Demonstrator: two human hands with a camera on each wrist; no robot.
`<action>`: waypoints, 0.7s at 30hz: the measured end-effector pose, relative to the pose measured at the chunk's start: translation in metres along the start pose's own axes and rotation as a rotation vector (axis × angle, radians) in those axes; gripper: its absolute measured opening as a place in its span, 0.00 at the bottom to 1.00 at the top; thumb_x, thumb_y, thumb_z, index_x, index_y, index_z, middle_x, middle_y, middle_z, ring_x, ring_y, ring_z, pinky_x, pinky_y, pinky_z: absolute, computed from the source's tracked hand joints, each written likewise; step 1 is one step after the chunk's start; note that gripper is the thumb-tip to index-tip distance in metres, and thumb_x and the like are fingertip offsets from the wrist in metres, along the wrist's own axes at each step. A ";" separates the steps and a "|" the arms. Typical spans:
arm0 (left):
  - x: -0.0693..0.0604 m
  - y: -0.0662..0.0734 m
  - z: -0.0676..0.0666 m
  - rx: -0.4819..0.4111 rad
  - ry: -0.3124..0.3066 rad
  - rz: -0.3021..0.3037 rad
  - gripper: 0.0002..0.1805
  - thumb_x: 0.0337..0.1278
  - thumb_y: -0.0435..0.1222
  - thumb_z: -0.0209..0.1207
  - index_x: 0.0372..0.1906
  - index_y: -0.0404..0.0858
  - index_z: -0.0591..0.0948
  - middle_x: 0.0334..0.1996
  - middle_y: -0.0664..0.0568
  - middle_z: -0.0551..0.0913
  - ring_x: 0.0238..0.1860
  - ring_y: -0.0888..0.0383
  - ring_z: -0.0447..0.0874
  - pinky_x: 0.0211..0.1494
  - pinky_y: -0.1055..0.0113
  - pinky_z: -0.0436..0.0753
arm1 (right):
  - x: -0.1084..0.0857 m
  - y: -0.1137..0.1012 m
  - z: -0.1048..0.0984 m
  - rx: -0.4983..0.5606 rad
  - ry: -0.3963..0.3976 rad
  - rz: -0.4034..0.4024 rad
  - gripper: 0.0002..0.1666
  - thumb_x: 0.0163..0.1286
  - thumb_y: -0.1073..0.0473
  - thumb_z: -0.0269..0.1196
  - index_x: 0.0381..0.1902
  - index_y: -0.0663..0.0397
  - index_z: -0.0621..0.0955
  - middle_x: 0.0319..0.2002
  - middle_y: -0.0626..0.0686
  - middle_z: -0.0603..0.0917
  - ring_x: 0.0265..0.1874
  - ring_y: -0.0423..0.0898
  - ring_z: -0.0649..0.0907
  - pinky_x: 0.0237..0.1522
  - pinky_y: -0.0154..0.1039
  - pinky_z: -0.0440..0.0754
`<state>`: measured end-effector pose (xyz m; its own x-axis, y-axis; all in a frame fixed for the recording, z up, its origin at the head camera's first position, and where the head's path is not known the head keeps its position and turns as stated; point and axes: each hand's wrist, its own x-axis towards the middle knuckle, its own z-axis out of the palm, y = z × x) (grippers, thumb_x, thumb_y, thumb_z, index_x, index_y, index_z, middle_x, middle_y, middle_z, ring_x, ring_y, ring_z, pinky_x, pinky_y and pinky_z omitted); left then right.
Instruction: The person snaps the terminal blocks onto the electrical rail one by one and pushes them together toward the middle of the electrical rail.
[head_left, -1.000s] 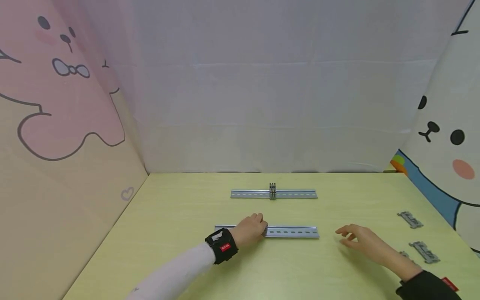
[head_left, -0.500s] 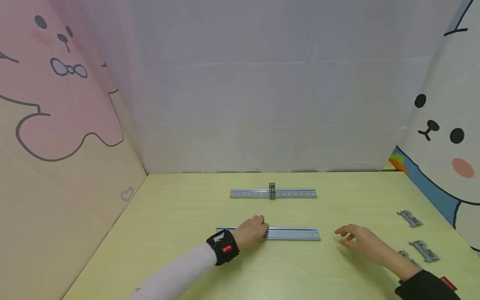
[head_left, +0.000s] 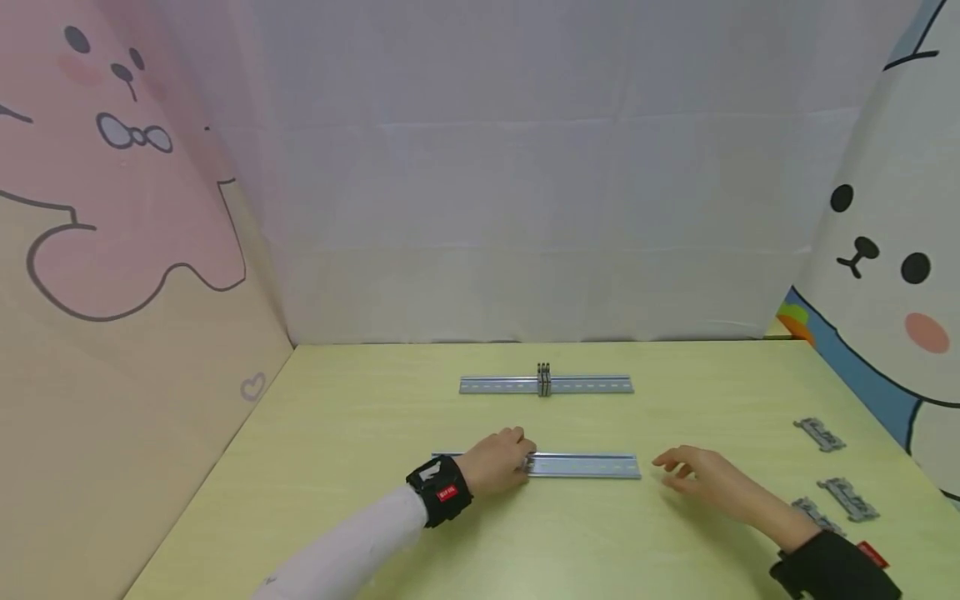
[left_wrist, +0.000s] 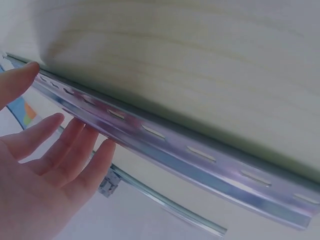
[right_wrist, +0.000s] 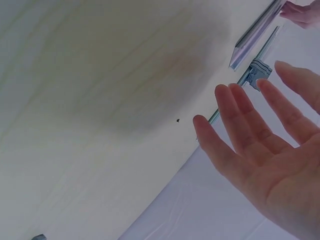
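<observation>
A slotted metal DIN rail (head_left: 585, 466) lies across the near middle of the table. My left hand (head_left: 495, 462) grips it left of its centre, thumb on the near edge and fingertips on the far edge, as the left wrist view shows. To the right of the rail's end, my right hand (head_left: 705, 475) hovers with relaxed fingers and holds nothing. Farther back lies a second DIN rail (head_left: 592, 384), with a few thin grey clip-on pieces (head_left: 543, 380) standing side by side on its middle.
On the right side of the table lie flat grey parts: one at the back (head_left: 820, 434), one nearer (head_left: 847, 498), and a third part (head_left: 817, 515) partly behind the right forearm. A white cloth (head_left: 480, 208) hangs at the table's back edge; printed cloths flank both sides.
My right hand has drifted slightly left, toward the rail's end. The held rail has shifted a little, and its slots look paler than before. My left hand keeps its grip.
</observation>
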<state>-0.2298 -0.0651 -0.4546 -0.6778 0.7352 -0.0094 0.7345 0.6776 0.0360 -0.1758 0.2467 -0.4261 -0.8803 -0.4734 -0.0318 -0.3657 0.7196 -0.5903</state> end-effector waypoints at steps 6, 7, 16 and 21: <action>-0.011 -0.017 -0.002 -0.073 -0.016 -0.046 0.15 0.47 0.40 0.60 0.42 0.39 0.78 0.28 0.57 0.70 0.28 0.64 0.65 0.31 0.74 0.67 | 0.008 -0.005 0.001 0.017 -0.010 -0.042 0.12 0.57 0.66 0.59 0.39 0.67 0.77 0.34 0.56 0.79 0.29 0.46 0.78 0.29 0.35 0.74; -0.013 -0.020 -0.003 -0.084 -0.022 -0.057 0.15 0.47 0.40 0.60 0.42 0.39 0.78 0.29 0.57 0.70 0.28 0.64 0.66 0.31 0.74 0.67 | 0.009 -0.006 0.001 0.018 -0.008 -0.051 0.12 0.57 0.66 0.59 0.39 0.68 0.77 0.33 0.56 0.79 0.29 0.45 0.77 0.29 0.35 0.74; -0.037 -0.044 -0.005 -0.133 -0.019 -0.104 0.17 0.50 0.43 0.60 0.43 0.38 0.79 0.32 0.53 0.74 0.30 0.62 0.68 0.33 0.72 0.70 | 0.020 -0.014 0.005 0.045 -0.025 -0.030 0.14 0.58 0.66 0.58 0.42 0.69 0.76 0.36 0.58 0.78 0.32 0.51 0.78 0.31 0.38 0.75; -0.049 -0.057 -0.003 -0.151 -0.005 -0.136 0.19 0.49 0.43 0.60 0.44 0.37 0.78 0.34 0.52 0.74 0.31 0.62 0.68 0.34 0.71 0.70 | 0.026 -0.018 0.013 0.004 0.014 -0.057 0.15 0.56 0.67 0.60 0.42 0.70 0.76 0.35 0.58 0.77 0.34 0.55 0.77 0.33 0.41 0.75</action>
<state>-0.2383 -0.1395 -0.4536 -0.7701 0.6373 -0.0290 0.6226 0.7607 0.1839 -0.1881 0.2149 -0.4263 -0.8619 -0.5069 0.0132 -0.4145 0.6893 -0.5941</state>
